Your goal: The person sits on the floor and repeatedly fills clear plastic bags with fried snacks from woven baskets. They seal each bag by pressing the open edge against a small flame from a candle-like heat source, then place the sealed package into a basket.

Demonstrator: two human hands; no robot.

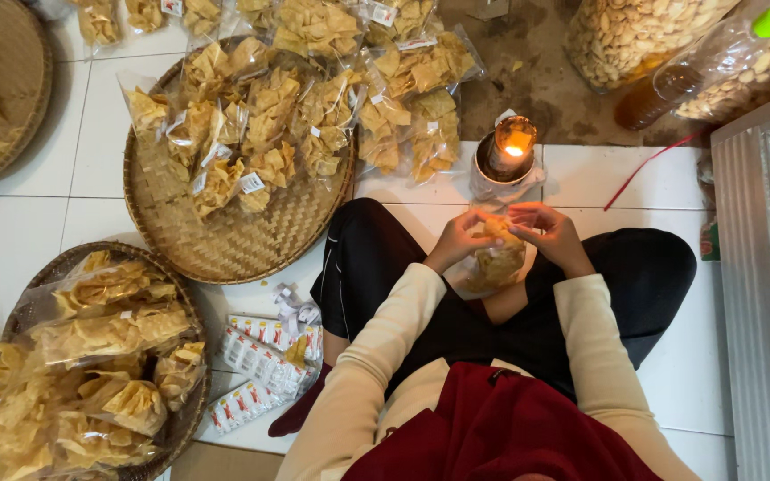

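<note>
Centre of frame: left hand (458,239) and right hand (547,233) both pinch the mouth of a clear bag of yellow chips (495,258), held over the lap just below the lit oil lamp (511,151). Advice: keep the fold flat and fingers clear of the flame. Sealed packs fill the woven tray (225,240) at upper left; label strips (265,361) lie on the floor at lower left, near the knee.

A home snack-packing floor: white floor tiles (109,191), woven trays (225,240) of bagged chips (251,125), a lit lamp (511,147).
</note>
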